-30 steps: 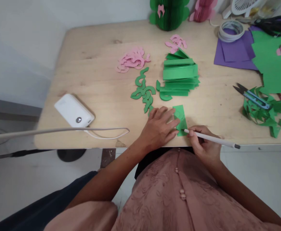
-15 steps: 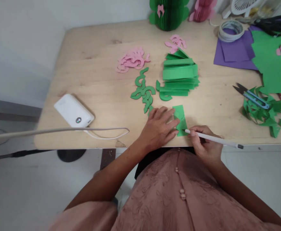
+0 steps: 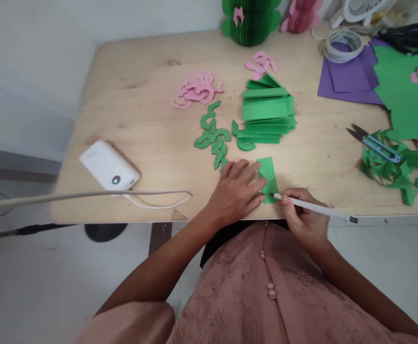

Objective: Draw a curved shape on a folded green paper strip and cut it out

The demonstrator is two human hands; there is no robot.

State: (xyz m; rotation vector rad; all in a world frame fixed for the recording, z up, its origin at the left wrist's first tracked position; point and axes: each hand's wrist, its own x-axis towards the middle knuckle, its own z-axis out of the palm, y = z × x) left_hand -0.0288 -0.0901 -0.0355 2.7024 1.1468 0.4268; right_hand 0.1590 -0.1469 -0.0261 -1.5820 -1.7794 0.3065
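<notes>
"While the right hand (image 3: 305,216) is clamped on a white pen (image 3: 319,208), how is the left hand (image 3: 234,193)?"
"Fingers apart, touching the green paper (image 3: 271,183) at that hand's two o'clock."
"And farther?"
"Folded green strips (image 3: 265,111), at the paper's twelve o'clock."

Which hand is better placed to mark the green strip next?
Probably the right hand: it grips the white pen, tip at the green strip, while the left hand rests fingertips on its edge.
</notes>
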